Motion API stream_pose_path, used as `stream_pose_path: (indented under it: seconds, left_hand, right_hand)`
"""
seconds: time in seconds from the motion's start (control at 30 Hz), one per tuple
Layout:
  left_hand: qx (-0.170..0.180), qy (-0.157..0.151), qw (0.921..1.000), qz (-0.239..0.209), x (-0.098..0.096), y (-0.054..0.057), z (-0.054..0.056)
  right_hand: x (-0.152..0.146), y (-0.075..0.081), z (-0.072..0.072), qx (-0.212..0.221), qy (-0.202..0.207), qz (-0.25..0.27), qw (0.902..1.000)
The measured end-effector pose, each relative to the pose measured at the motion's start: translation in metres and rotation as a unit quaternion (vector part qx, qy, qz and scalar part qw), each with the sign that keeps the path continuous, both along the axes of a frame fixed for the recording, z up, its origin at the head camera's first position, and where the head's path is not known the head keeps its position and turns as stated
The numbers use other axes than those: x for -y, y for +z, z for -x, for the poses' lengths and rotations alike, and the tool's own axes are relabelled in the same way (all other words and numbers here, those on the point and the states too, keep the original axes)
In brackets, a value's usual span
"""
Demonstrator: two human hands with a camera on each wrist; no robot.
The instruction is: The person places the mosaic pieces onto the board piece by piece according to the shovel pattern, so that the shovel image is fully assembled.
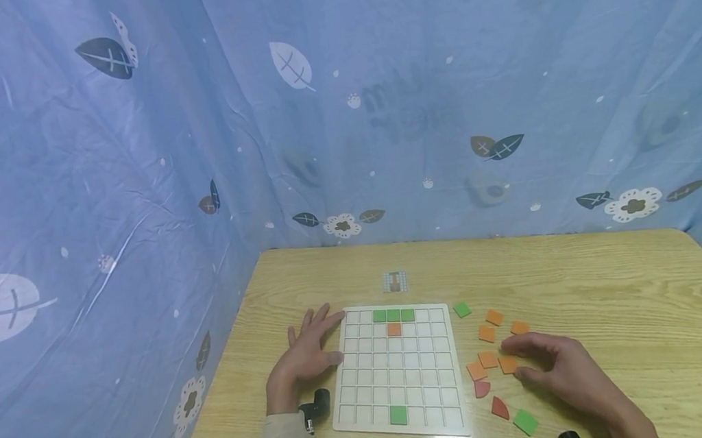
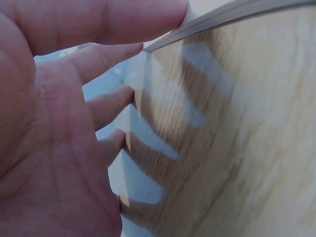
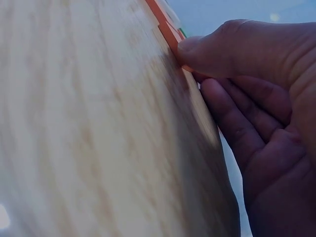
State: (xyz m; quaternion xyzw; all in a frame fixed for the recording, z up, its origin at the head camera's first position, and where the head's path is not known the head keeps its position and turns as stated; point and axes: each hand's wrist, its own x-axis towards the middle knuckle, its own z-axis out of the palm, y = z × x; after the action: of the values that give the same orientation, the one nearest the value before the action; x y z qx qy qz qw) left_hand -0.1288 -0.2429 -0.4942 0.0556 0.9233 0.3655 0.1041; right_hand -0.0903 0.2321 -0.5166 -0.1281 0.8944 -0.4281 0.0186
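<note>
A white grid board (image 1: 364,362) lies on the table, with three green tiles (image 1: 394,315) in its top row, one orange tile (image 1: 393,329) beneath them and a green tile (image 1: 398,415) in the bottom row. At the board's left edge, my left hand (image 1: 304,353) spreads its fingers; the thumb and index finger touch the rim. My right hand (image 1: 554,362) is over the loose pieces to the right, thumb and index finger at the edges of a square orange tile (image 1: 508,365), pinching it low at the tabletop. In the right wrist view, the thumb tip presses on orange tile (image 3: 171,42).
Several orange tiles (image 1: 486,333), two red quarter-round pieces (image 1: 499,408) and two green tiles (image 1: 526,422) lie right of the board. Behind the board is a small pattern card (image 1: 395,282). A blue patterned curtain (image 1: 416,104) encloses the wooden table (image 1: 628,280).
</note>
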Motion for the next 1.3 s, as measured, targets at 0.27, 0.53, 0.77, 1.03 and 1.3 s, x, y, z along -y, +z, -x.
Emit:
stream_pose_path:
  seconds: [0.27,0.53,0.77,1.03,1.3]
  left_hand:
    - [0.002,-0.002,1.0000,-0.002,0.001,0.000,0.000]
    - [0.001,0.002,1.0000,0.006,0.000,0.000,-0.001]
    - [-0.001,0.000,1.0000,0.003,0.001,0.000,-0.001]
    - [-0.003,-0.008,1.0000,0.000,0.001,-0.001,-0.001]
    - [-0.002,-0.004,1.0000,-0.003,0.001,0.000,0.000]
  right_hand:
    - [0.002,-0.002,-0.002,-0.040,0.000,-0.002,0.9992]
    - [0.003,-0.006,-0.003,-0.069,0.005,0.000,0.9976]
    - [0.002,-0.006,-0.002,-0.061,0.003,0.004,0.9982]
    - [0.004,0.003,-0.001,-0.009,-0.008,0.032,0.9994]
    - [0.011,0.021,0.005,-0.079,0.012,0.051,0.9955]
